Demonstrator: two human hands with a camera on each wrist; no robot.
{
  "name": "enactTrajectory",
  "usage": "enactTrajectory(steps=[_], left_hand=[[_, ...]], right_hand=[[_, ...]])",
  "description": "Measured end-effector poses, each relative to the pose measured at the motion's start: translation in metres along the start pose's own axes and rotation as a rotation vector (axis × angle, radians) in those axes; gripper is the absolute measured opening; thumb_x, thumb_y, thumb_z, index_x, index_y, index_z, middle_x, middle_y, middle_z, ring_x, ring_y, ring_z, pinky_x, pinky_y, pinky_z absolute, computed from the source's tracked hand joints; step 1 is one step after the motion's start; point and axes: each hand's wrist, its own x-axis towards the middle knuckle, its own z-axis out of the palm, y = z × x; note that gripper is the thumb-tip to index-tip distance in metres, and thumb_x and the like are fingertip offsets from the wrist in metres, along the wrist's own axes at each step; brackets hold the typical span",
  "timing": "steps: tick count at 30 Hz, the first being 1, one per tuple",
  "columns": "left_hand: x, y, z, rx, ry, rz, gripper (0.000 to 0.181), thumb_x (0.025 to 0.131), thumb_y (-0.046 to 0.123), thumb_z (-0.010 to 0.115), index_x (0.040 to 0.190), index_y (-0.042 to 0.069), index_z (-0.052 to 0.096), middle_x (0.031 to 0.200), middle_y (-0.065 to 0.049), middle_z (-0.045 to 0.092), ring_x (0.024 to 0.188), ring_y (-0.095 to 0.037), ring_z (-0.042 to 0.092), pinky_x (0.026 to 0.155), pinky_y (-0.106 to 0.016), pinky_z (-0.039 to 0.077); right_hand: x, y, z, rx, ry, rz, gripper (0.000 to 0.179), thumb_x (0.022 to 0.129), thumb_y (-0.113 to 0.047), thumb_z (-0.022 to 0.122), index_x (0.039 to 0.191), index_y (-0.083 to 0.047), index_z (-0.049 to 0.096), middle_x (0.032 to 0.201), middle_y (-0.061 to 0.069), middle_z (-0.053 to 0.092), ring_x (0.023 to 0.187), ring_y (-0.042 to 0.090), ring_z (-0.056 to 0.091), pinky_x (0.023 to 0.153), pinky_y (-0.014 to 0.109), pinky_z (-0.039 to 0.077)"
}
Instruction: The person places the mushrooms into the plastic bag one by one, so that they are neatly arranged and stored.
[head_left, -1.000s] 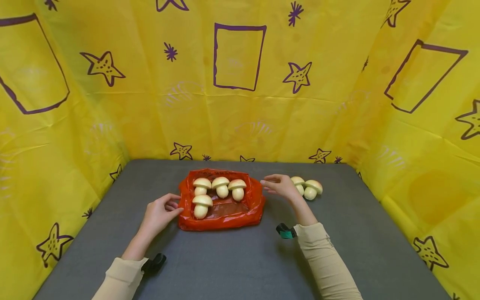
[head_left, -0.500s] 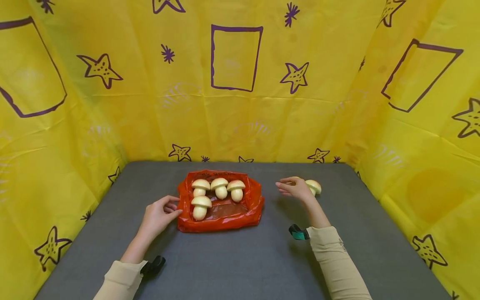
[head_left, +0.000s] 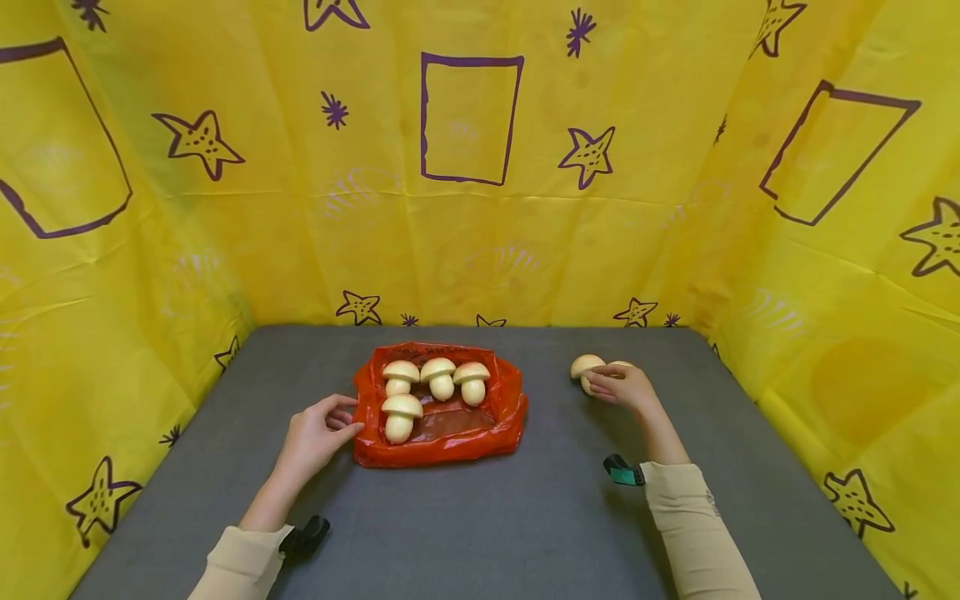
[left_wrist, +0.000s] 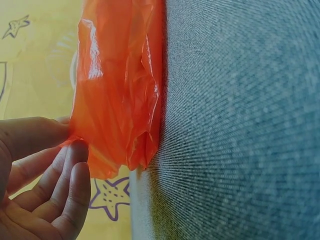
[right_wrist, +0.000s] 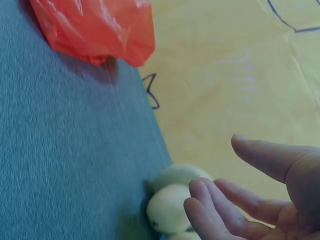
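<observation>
A red plastic bag [head_left: 442,452] with a wide, rolled-open mouth lies on the table. Several toy mushrooms [head_left: 400,407] with cream stems and domed caps lie inside: three in a row at the back, one at the front left. My left hand [head_left: 318,433] pinches the bag's left edge between thumb and fingers, as the left wrist view also shows. To the right of the bag, my right hand [head_left: 624,388] is over two more mushrooms, partly covering them. One of these, a pale mushroom [head_left: 586,365], shows at its fingertips. In the right wrist view, thumb and fingers are spread apart, holding nothing.
The dark grey table [head_left: 480,517] ends at a yellow cloth wall [head_left: 480,250] with purple drawings behind, and similar cloth stands at both sides. Black wrist cameras are strapped at both sleeves.
My right hand has moved right, away from the bag's right edge to the two loose mushrooms, uncovering the left one. The left hand stays at the bag's edge.
</observation>
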Motion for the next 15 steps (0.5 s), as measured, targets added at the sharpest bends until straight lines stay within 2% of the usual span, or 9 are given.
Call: enactTrajectory(steps=[9,15], left_hand=[[0.001,-0.002,0.002,0.003,0.015,0.021,0.032,0.079,0.019,0.077,0.107,0.008,0.067,0.084,-0.003,0.068,0.071,-0.012,0.063,0.064,-0.021,0.051],[0.001,-0.002,0.002,0.003,0.009,0.015,0.032,0.079,0.019,0.076,0.107,0.008,0.067,0.084,-0.004,0.068,0.072,-0.013,0.064,0.064,-0.022,0.051]], right_hand=[[-0.004,0.009,-0.018,0.043,0.03,0.02,0.058,0.091,-0.017,0.064,0.133,0.015,0.041,0.102,0.005,0.066,0.088,0.011,0.069,0.088,0.035,0.052],[-0.008,0.015,-0.029,0.069,0.06,0.034,0.059,0.091,-0.017,0.064,0.133,0.017,0.04,0.097,0.004,0.068,0.082,0.007,0.069,0.084,0.03,0.053]])
